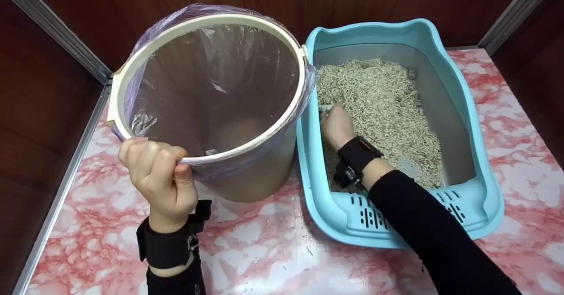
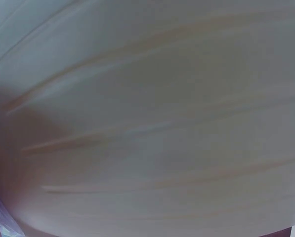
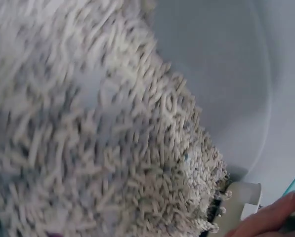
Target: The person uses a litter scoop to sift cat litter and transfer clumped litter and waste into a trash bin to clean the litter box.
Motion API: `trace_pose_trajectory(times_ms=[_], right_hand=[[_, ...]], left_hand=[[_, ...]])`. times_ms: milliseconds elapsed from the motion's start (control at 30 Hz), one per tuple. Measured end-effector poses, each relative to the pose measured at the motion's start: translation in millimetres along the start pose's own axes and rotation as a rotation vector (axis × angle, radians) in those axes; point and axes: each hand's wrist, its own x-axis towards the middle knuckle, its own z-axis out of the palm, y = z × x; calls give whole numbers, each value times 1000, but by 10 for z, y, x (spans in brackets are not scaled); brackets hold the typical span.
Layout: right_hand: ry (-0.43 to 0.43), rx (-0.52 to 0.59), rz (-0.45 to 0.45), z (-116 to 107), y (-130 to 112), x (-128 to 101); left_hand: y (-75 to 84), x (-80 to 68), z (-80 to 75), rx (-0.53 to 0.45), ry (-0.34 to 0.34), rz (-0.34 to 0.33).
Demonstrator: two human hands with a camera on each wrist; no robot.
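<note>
Litter box (image 1: 458, 94) near far edge of floor (image 1: 255, 255): likely stiff, heavy, lift by rim | bin (image 1: 260, 176) beside its left edge: probably light, left hand (image 1: 158, 171) gripping rim | scoop (image 1: 325, 108) at box's left edge: likely light, right hand (image 1: 338, 127) gripping it

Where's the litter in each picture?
Head: the litter is right of centre, inside the blue box.
Left wrist: not in it.
Right wrist: it fills the left and much of the bottom.
Landmark: the right hand, at the litter's left side in head, bottom right corner in right wrist; left wrist doesn't show it.
</note>
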Motion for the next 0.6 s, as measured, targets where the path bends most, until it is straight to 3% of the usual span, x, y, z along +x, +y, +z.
trace_pose_trajectory(times_ms=[333,600], right_hand=[[-36,200,58,16,60,6],[16,165,27,-16,23,-81]], left_hand=[[-25,-43,-23,12,0,8],[18,-7,-9,4,1,7]])
